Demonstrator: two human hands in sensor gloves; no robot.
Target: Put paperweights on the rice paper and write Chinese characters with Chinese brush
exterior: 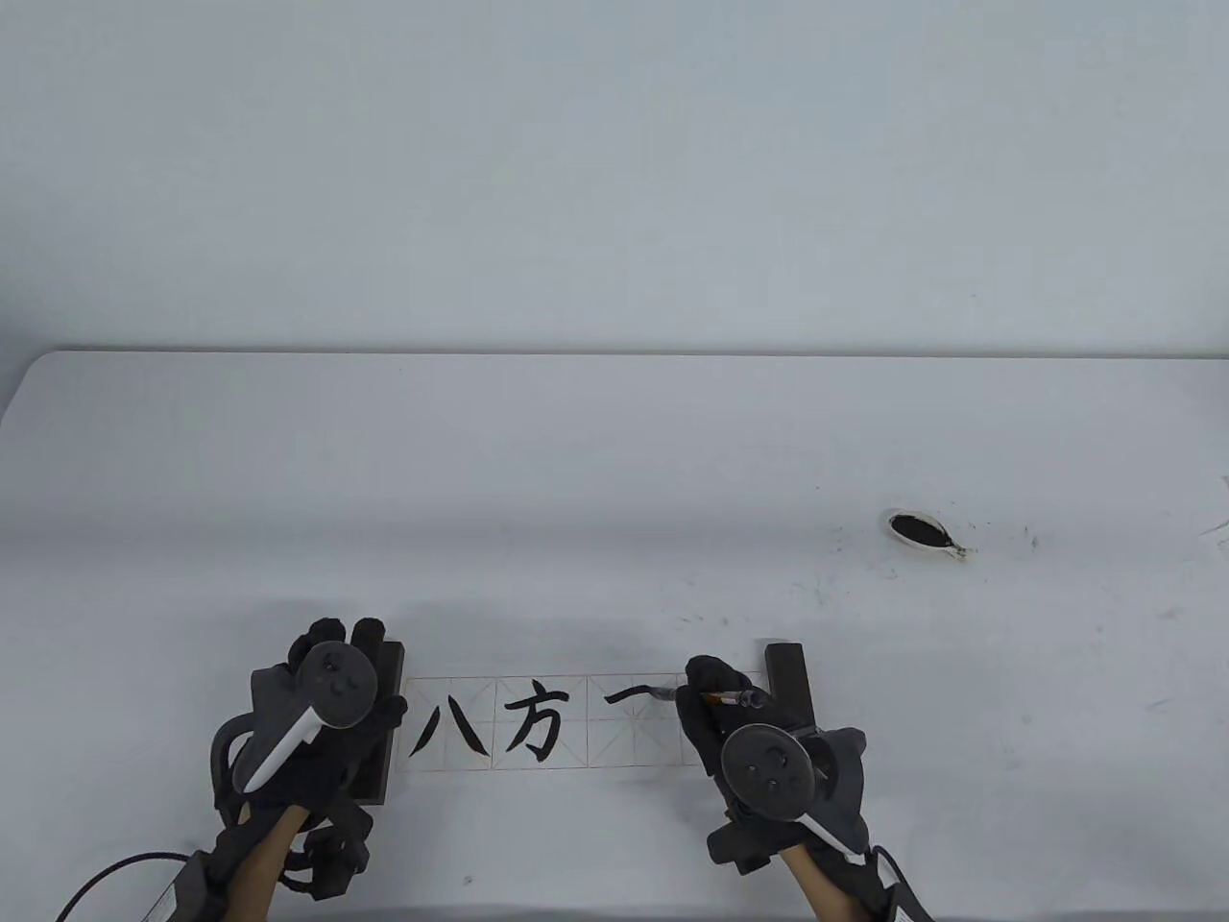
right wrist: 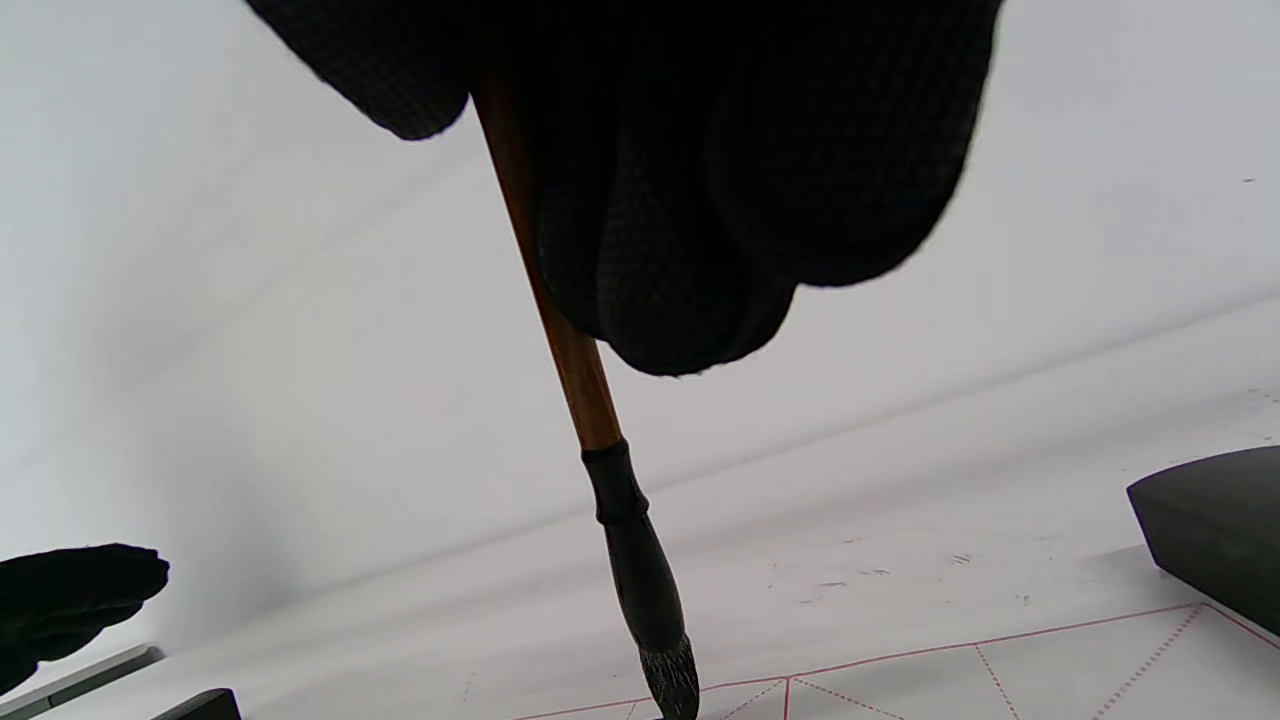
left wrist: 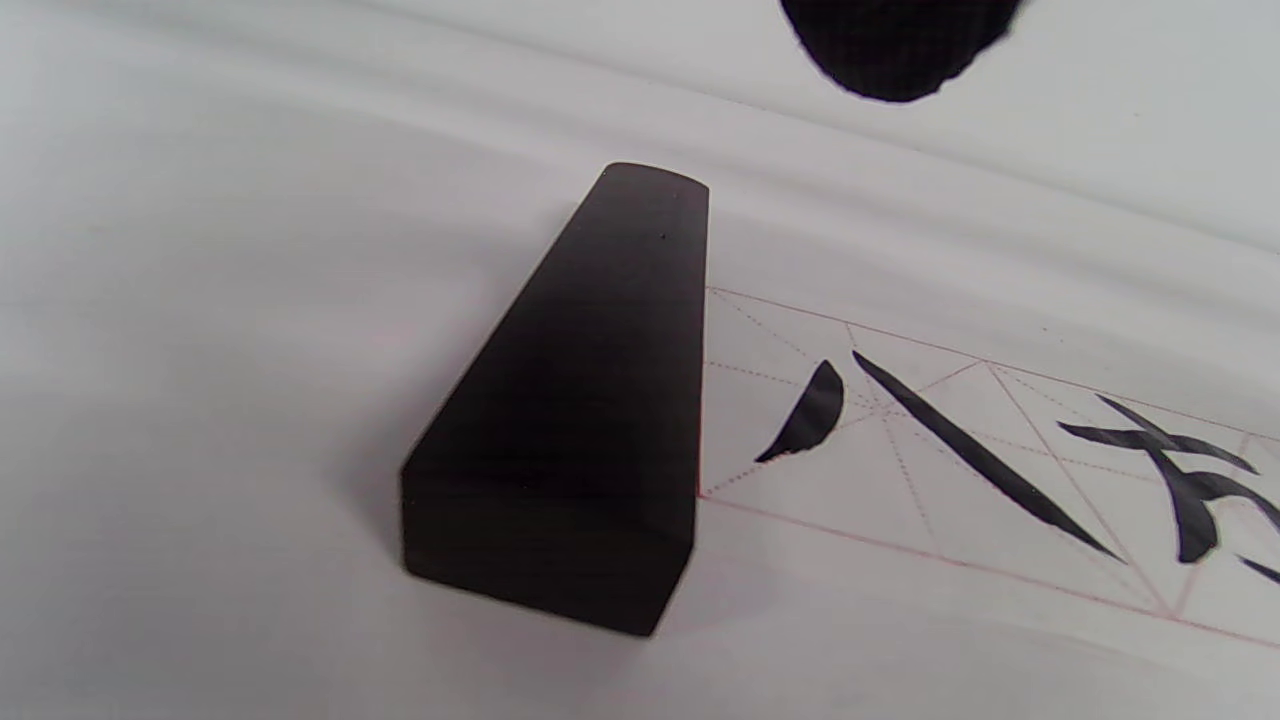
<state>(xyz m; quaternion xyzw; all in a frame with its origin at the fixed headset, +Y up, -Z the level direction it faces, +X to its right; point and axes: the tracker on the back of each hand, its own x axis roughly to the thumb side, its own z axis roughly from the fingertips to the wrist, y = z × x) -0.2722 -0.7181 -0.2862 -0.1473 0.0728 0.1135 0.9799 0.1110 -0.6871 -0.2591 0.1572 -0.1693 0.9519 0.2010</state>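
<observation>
Gripping the brush (right wrist: 560,330), right hand (exterior: 715,715) hides its shaft (partly), left hand (exterior: 326,691) grip unclear.

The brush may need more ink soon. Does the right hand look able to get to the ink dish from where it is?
Probably yes. The ink dish sits beyond and to the right of the right hand, with only bare table between. The right paperweight stands close by, so lift the brush over it.

table view: scene being looked down on from above and afar | left wrist view: left paperweight (left wrist: 575,420) being framed close and low | right wrist view: brush (right wrist: 620,500) being viewed close, from underneath | shared: rice paper (exterior: 547,725) being seen in all three.
</observation>
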